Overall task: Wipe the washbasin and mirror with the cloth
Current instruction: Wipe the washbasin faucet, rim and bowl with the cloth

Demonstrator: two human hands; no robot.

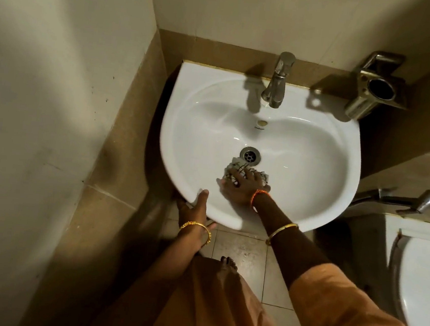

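Observation:
A white washbasin (315,157) hangs on the wall below me, with a steel drain (249,155) at its centre. My right hand (240,186) presses a checked white cloth (234,168) flat against the bowl, just in front of the drain. My left hand (195,206) grips the front left rim of the basin, thumb on top and fingers underneath. No mirror is in view.
A steel tap (278,82) stands at the back of the basin. A metal holder (376,85) is fixed to the wall at the right. A spray handle (406,200) and a white toilet (424,285) sit to the right. Tiled walls close in on the left.

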